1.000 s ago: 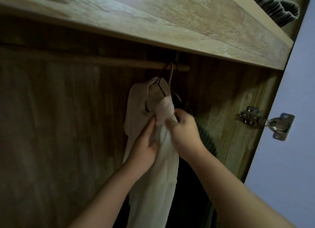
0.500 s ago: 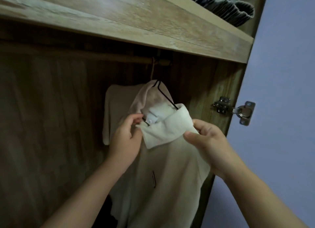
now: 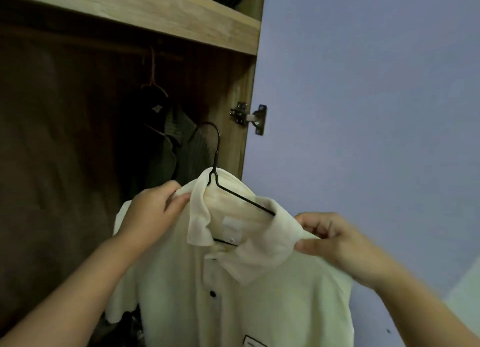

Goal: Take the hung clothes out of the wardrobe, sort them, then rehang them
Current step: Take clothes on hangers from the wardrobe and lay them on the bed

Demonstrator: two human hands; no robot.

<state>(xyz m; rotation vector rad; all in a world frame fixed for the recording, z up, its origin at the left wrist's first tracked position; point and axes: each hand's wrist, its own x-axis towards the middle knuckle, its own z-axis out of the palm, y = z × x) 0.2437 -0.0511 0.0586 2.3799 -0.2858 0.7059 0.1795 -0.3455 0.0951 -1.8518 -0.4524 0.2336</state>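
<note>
Between our two hands hangs a cream polo shirt point(image 3: 259, 294) on a black wire hanger point(image 3: 233, 193), held clear of the wardrobe rail. Our left hand point(image 3: 153, 214) pinches the shirt's left shoulder beside the collar; our right hand point(image 3: 335, 240) is closed on the opposite shoulder. Beyond our left hand, a dark green garment point(image 3: 176, 144) hangs inside the wooden wardrobe point(image 3: 155, 14).

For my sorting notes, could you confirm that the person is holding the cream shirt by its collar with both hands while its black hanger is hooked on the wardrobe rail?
Not quite: in the head view the black hanger is off the rail, its hook free in the air. The rest stands: the left hand and right hand hold the cream shirt by its collar.
</note>
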